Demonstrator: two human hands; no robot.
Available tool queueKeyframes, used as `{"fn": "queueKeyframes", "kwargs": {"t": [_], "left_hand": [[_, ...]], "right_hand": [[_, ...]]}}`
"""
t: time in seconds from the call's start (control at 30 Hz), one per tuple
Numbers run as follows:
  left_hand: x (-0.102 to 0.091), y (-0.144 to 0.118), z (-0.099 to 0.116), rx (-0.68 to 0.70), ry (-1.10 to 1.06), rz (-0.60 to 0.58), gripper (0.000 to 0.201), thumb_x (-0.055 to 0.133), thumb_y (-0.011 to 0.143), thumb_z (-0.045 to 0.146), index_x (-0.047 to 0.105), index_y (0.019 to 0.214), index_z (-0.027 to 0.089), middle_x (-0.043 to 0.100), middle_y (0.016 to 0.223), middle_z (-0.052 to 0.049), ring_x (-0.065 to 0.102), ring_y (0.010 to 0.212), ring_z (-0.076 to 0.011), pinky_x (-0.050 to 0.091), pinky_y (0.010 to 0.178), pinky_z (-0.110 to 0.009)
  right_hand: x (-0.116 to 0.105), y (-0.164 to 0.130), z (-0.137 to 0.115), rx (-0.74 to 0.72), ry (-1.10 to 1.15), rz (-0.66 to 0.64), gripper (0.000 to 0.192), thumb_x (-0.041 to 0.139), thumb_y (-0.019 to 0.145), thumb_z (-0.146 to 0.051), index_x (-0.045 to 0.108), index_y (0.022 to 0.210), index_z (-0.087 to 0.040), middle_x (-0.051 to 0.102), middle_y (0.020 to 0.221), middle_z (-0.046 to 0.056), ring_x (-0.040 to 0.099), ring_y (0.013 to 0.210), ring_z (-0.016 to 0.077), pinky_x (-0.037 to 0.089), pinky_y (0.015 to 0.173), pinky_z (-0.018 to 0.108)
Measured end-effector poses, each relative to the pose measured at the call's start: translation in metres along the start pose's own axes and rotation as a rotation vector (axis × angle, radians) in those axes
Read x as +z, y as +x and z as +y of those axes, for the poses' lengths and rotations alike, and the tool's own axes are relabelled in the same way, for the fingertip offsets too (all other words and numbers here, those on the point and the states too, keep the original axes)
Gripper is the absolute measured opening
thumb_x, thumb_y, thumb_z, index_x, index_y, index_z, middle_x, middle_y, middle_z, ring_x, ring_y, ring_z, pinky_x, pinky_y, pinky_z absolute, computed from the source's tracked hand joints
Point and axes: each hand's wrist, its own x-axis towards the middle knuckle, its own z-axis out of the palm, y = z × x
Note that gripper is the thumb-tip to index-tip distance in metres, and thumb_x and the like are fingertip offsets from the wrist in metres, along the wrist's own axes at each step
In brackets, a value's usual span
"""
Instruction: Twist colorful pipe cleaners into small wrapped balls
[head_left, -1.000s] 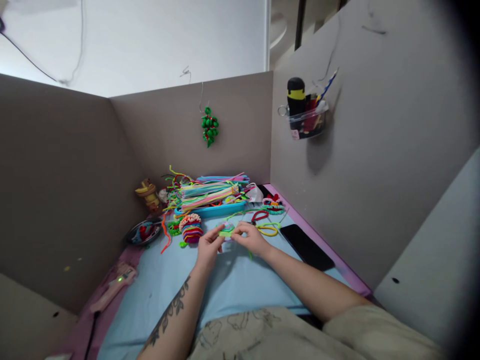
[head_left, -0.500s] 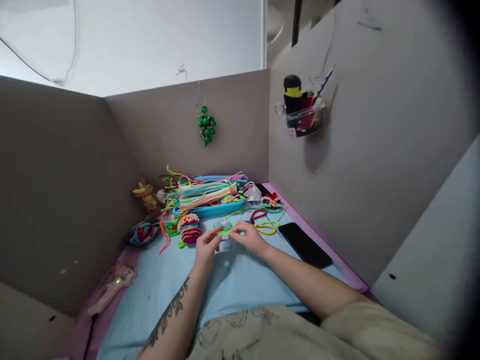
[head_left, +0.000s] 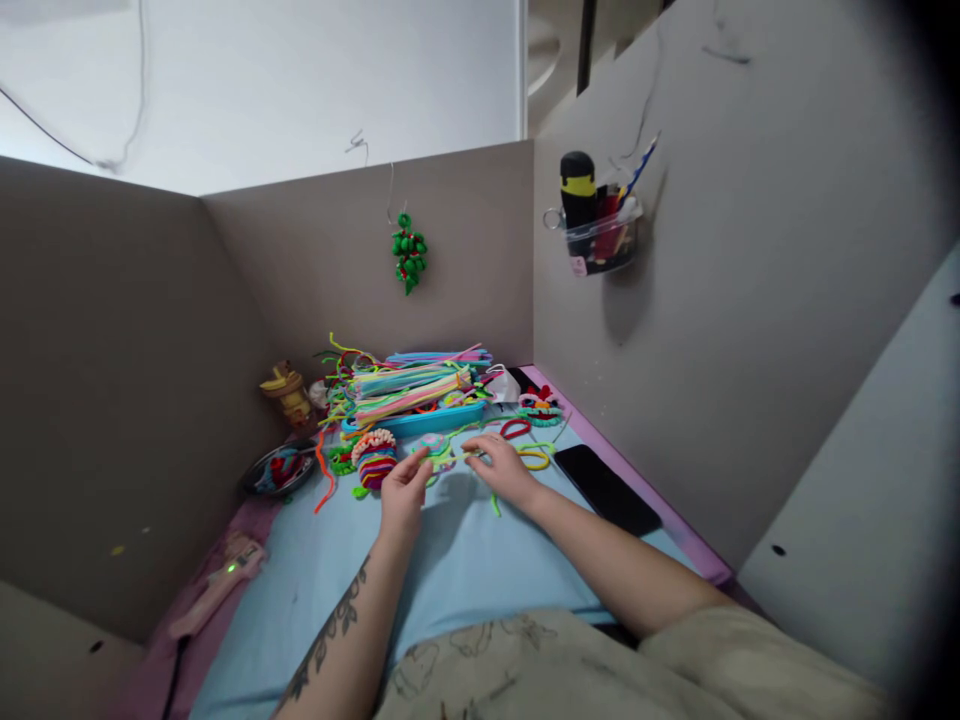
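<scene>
My left hand [head_left: 405,492] is closed in a pinch on a small coiled pastel piece [head_left: 433,444] in pink, turquoise and green. Fingers pinched, my right hand [head_left: 501,468] grips a yellow-green pipe cleaner [head_left: 456,458] that stretches across the gap from the piece. Its exact path behind the fingers is hidden. Just left of my left hand stands a striped multicoloured pipe-cleaner roll [head_left: 376,465] with a peach frilly top. Beyond my right hand lie a yellow loop [head_left: 535,461] and a red loop [head_left: 516,429]. A short green strand [head_left: 496,506] shows under my right hand.
Bundled pipe cleaners [head_left: 409,383] lie over a blue tray [head_left: 435,421] at the back. A black phone [head_left: 607,490] is at right, a dark bowl [head_left: 279,470] and a pink glue gun [head_left: 219,588] at left. Grey panels [head_left: 465,240] enclose the blue-covered table [head_left: 450,560].
My hands have drawn apart, the left shifting slightly left, with the yellow-green pipe cleaner now stretched between them. The pastel piece has tilted. The whole view has shifted slightly.
</scene>
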Motion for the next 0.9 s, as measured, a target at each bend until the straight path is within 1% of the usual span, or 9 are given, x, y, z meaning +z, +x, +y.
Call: {"fn": "queueKeyframes", "kwargs": {"t": [0.2,0.27,0.33,0.43,0.5,0.57,0.77,0.83,0.9], "left_hand": [[-0.003,0.004,0.009,-0.055,-0.115,0.063,0.061,0.082,0.048,0.035,0.065,0.103,0.012,0.047,0.054,0.007,0.023,0.04,0.0001,0.013,0.038,-0.018],[-0.004,0.005,0.01,-0.07,-0.115,0.06,0.063,0.082,0.047,0.036,0.066,0.103,0.012,0.046,0.054,0.007,0.021,0.04,0.0002,0.012,0.038,-0.019],[-0.004,0.005,0.01,-0.076,-0.115,0.046,0.063,0.082,0.047,0.036,0.065,0.103,0.012,0.045,0.054,0.008,0.019,0.04,0.0003,0.011,0.038,-0.019],[-0.004,0.003,0.009,-0.091,-0.134,-0.006,0.061,0.082,0.048,0.035,0.065,0.102,0.012,0.041,0.052,0.009,0.02,0.038,0.0005,0.011,0.038,-0.019],[-0.004,0.002,0.009,-0.121,-0.152,-0.059,0.058,0.082,0.049,0.033,0.065,0.101,0.013,0.04,0.051,0.009,0.021,0.036,0.0009,0.01,0.038,-0.019],[-0.003,-0.001,0.009,-0.149,-0.16,-0.112,0.054,0.081,0.051,0.032,0.065,0.099,0.013,0.039,0.049,0.01,0.021,0.035,0.0013,0.008,0.038,-0.018],[-0.002,-0.005,0.01,-0.204,-0.13,-0.244,0.048,0.079,0.053,0.033,0.066,0.095,0.011,0.037,0.045,0.01,0.019,0.032,0.0017,0.007,0.037,-0.018],[-0.002,-0.007,0.01,-0.229,-0.116,-0.29,0.046,0.079,0.054,0.033,0.066,0.093,0.011,0.036,0.044,0.01,0.019,0.032,0.0014,0.007,0.037,-0.019],[-0.001,-0.009,0.01,-0.245,-0.109,-0.33,0.044,0.079,0.055,0.033,0.067,0.092,0.011,0.037,0.043,0.01,0.019,0.033,0.0009,0.007,0.038,-0.019]], "right_hand": [[-0.007,0.006,0.025,0.014,-0.159,-0.045,0.012,0.059,0.073,-0.01,0.066,0.078,-0.019,0.063,0.087,0.005,0.052,0.092,0.02,0.039,0.086,0.035],[-0.008,0.006,0.028,0.053,-0.174,-0.009,0.015,0.058,0.073,-0.01,0.064,0.085,-0.018,0.06,0.086,0.005,0.052,0.086,0.0192,0.041,0.081,0.034],[-0.008,0.006,0.029,0.084,-0.168,0.032,0.023,0.057,0.073,-0.012,0.061,0.095,-0.018,0.057,0.082,0.003,0.052,0.079,0.0178,0.042,0.075,0.031],[-0.008,0.005,0.025,0.05,-0.129,0.005,0.034,0.056,0.074,-0.013,0.058,0.107,-0.02,0.055,0.083,0.003,0.052,0.075,0.0162,0.043,0.072,0.029],[-0.006,0.004,0.022,0.013,-0.091,-0.034,0.035,0.055,0.075,-0.013,0.057,0.109,-0.02,0.056,0.088,0.003,0.053,0.076,0.0156,0.043,0.073,0.028],[-0.004,0.002,0.019,0.005,-0.073,-0.032,0.033,0.053,0.076,-0.013,0.058,0.109,-0.02,0.057,0.086,0.004,0.053,0.076,0.0156,0.044,0.072,0.028],[-0.002,0.0,0.011,0.03,-0.02,0.022,0.023,0.052,0.076,-0.016,0.057,0.098,-0.018,0.058,0.083,0.005,0.055,0.073,0.0161,0.045,0.067,0.028],[-0.002,-0.002,0.008,0.065,-0.008,0.073,0.016,0.053,0.076,-0.018,0.055,0.092,-0.018,0.058,0.079,0.003,0.055,0.069,0.0156,0.045,0.066,0.028],[-0.003,-0.004,0.007,0.123,0.003,0.15,0.016,0.056,0.075,-0.023,0.052,0.091,-0.019,0.057,0.075,0.002,0.055,0.066,0.0155,0.045,0.063,0.028]]}}
